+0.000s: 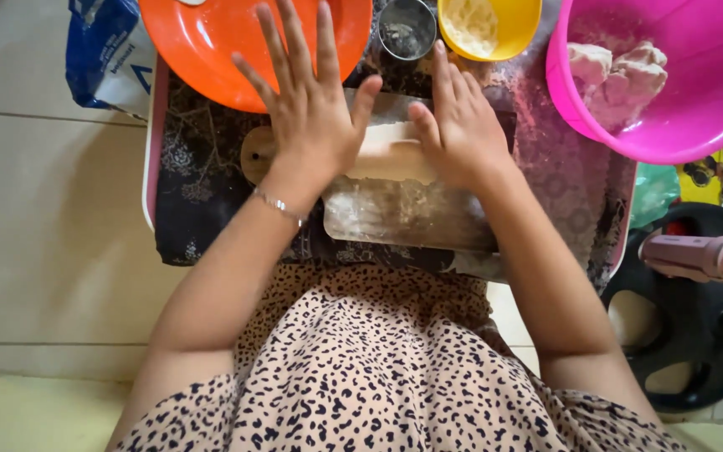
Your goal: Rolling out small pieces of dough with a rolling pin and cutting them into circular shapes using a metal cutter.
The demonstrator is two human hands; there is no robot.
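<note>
Both hands press flat on a rolling pin (387, 152) that lies across a floured board (403, 213). The left hand (307, 113) has its fingers (282, 42) spread apart and straight, palm on the pin's left part; the pin's left end (257, 155) shows beyond the wrist. The right hand (462, 125) has its fingers together, laid over the pin's right part. Neither hand is clenched. Whether dough lies under the pin is hard to tell.

The board sits on a dark patterned cloth (202, 176), its near edge close to the person's lap, with little free room at the far edge. There stand an orange plate (202, 42), a small steel cup (406, 29), a yellow bowl (489, 25) with flour and, to the right, a pink bowl (696, 92) holding dough lumps (621, 71). A blue bag (106, 54) lies far left on the tiled floor (43, 209).
</note>
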